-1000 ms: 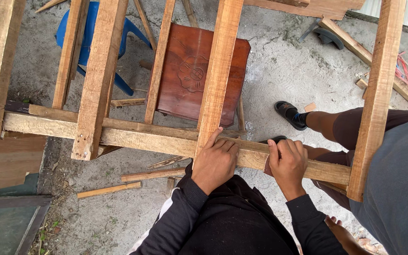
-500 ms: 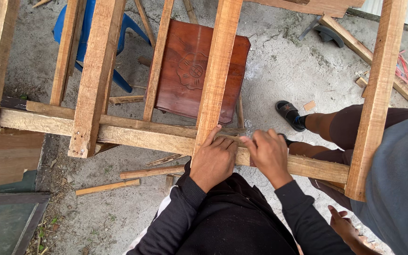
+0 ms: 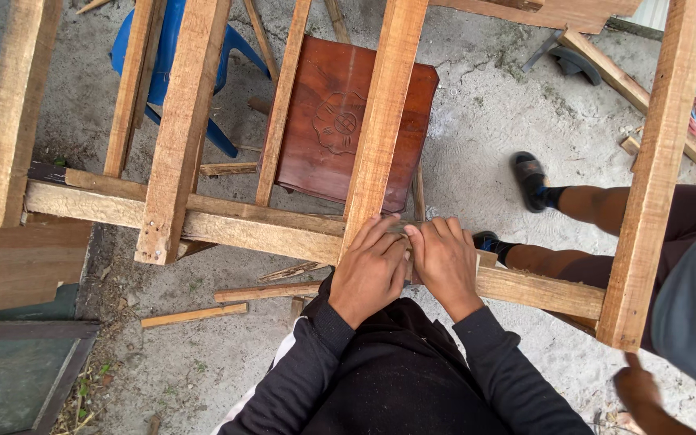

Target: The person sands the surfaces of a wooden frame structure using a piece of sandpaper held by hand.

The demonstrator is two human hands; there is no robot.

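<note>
View from above of a person in black sleeves working at a rough wooden frame over a concrete floor (image 3: 477, 137). The left hand (image 3: 370, 270) lies palm down, fingers loosely curled, on the long horizontal rail (image 3: 243, 229) where an upright slat (image 3: 384, 121) meets it. The right hand (image 3: 445, 262) sits just beside it, touching it, fingers bent over the same rail; whether either hand pinches something small at the joint cannot be told. The rail runs from the left edge down toward the right. Below the frame lies a dark red carved panel (image 3: 328, 121) and a blue plastic chair (image 3: 163, 72). At right, another person's legs and a black sandal (image 3: 529, 179) stand on the floor.
</note>
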